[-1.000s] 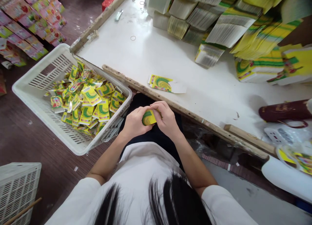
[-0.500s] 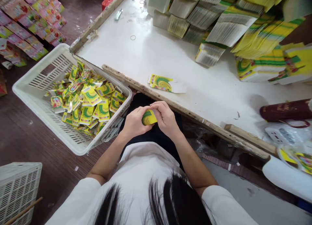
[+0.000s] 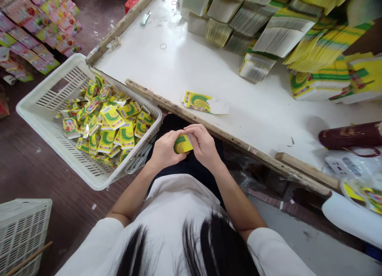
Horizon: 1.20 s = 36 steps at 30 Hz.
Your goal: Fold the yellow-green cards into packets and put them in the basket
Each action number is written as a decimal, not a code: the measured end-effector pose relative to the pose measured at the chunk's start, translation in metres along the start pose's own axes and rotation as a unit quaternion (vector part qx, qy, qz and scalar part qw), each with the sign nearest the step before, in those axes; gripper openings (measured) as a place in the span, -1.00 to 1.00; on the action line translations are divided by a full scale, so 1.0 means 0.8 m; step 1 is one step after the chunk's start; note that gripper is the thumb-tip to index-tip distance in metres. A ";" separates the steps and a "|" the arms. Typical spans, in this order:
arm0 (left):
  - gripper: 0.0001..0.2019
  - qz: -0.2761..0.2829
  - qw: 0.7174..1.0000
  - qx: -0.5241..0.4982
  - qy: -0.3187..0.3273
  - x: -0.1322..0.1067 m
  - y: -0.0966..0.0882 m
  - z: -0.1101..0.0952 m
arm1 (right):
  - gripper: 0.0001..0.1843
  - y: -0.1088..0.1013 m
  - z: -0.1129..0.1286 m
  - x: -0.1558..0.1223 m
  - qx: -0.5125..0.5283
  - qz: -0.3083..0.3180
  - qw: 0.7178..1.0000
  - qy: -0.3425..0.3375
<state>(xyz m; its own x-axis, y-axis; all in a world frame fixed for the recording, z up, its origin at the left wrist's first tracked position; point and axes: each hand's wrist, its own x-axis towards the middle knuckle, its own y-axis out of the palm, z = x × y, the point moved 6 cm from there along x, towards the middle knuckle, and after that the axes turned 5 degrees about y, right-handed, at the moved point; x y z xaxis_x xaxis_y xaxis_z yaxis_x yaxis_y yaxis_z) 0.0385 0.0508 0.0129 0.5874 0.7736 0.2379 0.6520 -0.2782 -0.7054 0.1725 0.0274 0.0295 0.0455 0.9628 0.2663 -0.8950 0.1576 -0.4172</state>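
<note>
Above my lap I hold a small yellow and green carton (image 3: pixel 182 145) between both hands. My left hand (image 3: pixel 165 149) wraps its left side, thumb below and fingers over the top. My right hand (image 3: pixel 203 143) is closed on the carton's right end, and its fingers hide that end. On the table just beyond lies an unfolded flat carton (image 3: pixel 197 101), printed yellow and green, with a white flap pointing right. To my left, a white plastic basket (image 3: pixel 36 119) contains a heap of similar small yellow cartons (image 3: pixel 110 116).
Bundled flat cartons (image 3: pixel 277 35) are stacked at the back right of the white table (image 3: pixel 143 65). A wooden strip (image 3: pixel 179 108) edges the table near me. At right are a maroon mug (image 3: pixel 350 136) and a power strip (image 3: pixel 337 164). Another crate (image 3: pixel 24 224) stands lower left.
</note>
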 end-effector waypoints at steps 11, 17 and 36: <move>-0.46 -0.049 0.998 0.015 0.034 -0.002 -0.010 -0.005 | -0.77 -0.004 0.001 -0.006 0.042 0.024 0.999 -0.019; -0.44 -0.047 0.998 -0.024 0.030 -0.004 -0.010 0.002 | -0.20 -0.002 -0.009 -0.015 0.071 0.086 0.994 -0.001; 0.03 -0.296 0.913 0.196 -0.203 -0.043 -0.160 0.119 | -0.57 -0.077 -0.103 0.086 -0.207 -0.095 0.961 0.154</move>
<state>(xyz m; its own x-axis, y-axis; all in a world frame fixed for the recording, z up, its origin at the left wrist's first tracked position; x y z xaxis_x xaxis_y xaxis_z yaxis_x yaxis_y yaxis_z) -0.1108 0.1139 0.0310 -0.0892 0.8916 0.4440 0.5284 0.4203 -0.7377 0.2671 0.1016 0.0018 0.3775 0.9170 0.1288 -0.6075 0.3503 -0.7130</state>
